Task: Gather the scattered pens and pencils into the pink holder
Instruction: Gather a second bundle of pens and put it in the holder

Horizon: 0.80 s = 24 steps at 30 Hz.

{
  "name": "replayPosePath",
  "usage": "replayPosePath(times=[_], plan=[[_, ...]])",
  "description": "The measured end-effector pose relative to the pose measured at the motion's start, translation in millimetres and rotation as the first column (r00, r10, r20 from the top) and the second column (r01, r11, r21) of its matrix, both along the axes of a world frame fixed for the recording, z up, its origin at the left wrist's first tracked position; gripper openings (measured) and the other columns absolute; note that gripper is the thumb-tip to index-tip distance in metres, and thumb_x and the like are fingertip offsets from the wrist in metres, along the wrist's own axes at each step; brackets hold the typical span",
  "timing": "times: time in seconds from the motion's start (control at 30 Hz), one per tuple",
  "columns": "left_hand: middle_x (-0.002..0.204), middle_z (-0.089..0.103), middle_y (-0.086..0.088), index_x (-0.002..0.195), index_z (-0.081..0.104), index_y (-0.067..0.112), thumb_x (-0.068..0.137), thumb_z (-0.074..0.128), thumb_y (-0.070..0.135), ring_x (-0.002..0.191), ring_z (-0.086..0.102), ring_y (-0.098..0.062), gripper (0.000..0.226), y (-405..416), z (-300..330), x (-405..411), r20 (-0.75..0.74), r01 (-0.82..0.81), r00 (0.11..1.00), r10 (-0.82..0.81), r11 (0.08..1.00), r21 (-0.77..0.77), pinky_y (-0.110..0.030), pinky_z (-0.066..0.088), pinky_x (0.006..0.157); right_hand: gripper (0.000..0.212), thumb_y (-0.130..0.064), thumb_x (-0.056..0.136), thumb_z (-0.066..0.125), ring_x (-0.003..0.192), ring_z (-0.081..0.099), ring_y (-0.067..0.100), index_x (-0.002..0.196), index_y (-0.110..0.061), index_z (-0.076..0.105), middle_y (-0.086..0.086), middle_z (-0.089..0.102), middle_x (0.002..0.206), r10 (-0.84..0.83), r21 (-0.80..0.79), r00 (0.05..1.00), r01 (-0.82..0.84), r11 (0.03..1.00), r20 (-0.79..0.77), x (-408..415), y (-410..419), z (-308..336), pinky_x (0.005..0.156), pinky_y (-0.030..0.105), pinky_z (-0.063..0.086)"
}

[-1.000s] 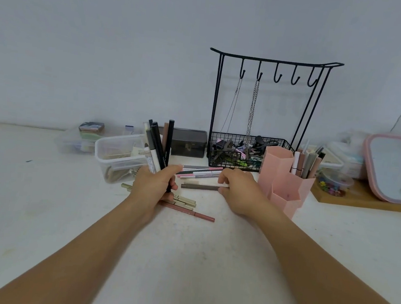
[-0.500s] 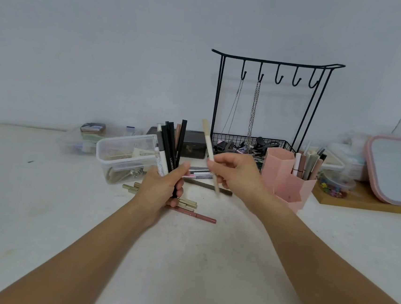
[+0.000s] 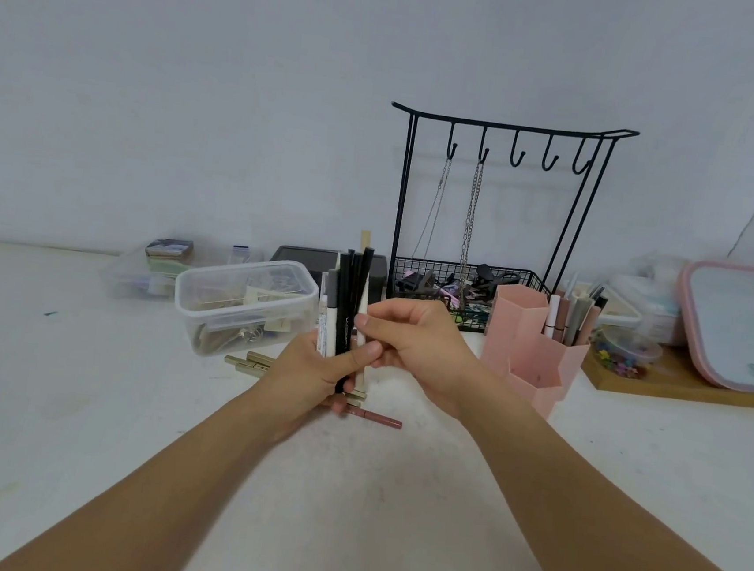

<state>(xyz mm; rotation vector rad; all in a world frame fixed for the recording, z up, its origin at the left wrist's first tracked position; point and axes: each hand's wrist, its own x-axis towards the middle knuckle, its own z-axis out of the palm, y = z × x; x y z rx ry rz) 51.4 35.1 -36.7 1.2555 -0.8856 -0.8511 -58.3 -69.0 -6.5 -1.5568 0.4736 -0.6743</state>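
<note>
Pens (image 3: 346,303) stand upright in a bundle gripped by the left hand (image 3: 311,371), while the right hand (image 3: 415,349) pinches a cream pencil (image 3: 362,325) against that bundle. The pink holder (image 3: 530,350), just right of the hands, has several pens in its rear compartment. A clear tub (image 3: 244,304) of odds and ends sits left. More pens (image 3: 371,417) lie on the white table (image 3: 79,394), bare toward the viewer.

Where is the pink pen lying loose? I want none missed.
In the head view, the slim pink pen lies on the white table, just below the left hand.
</note>
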Motion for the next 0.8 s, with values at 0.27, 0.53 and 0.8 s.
replayPosePath(times=[0.27,0.53,0.8], plan=[[0.063,0.059,-0.006,0.079,0.067,0.009,0.093,0.071,0.018,0.051,0.053,-0.014,0.017,0.0,2.2,-0.7,-0.065,0.027,0.998,-0.024,0.999,0.041,-0.024,0.043,0.042,0.017,-0.030,0.094,0.066,0.070,0.062,0.012,0.087,-0.018,0.077,-0.005,0.069,0.074,-0.069,-0.165,0.992,0.051,0.985,-0.106,-2.8,-8.2,-2.1,0.061,0.022,0.045],[0.064,0.061,0.001,0.084,0.070,0.016,0.091,0.070,0.032,0.055,0.057,-0.011,0.017,4.8,8.2,3.6,-0.275,0.042,0.961,-0.021,0.997,0.070,-0.017,0.042,0.041,0.016,-0.028,0.090,0.069,0.084,0.059,0.015,0.102,-0.018,0.073,-0.005,0.067,0.092,-0.504,-0.736,0.710,-0.031,0.676,-0.492,-14.1,-39.1,-39.3,0.073,0.029,0.047],[0.068,0.062,0.002,0.089,0.069,0.016,0.093,0.069,0.033,0.060,0.060,-0.011,0.018,4.4,5.4,3.1,-0.264,0.047,0.964,-0.023,0.995,0.087,-0.019,0.048,0.049,0.012,-0.019,0.095,0.062,0.066,0.051,0.013,0.085,-0.016,0.067,-0.001,0.061,0.075,-0.439,-0.557,0.830,0.197,0.807,-0.343,-13.7,-37.5,-44.4,0.058,0.025,0.040]])
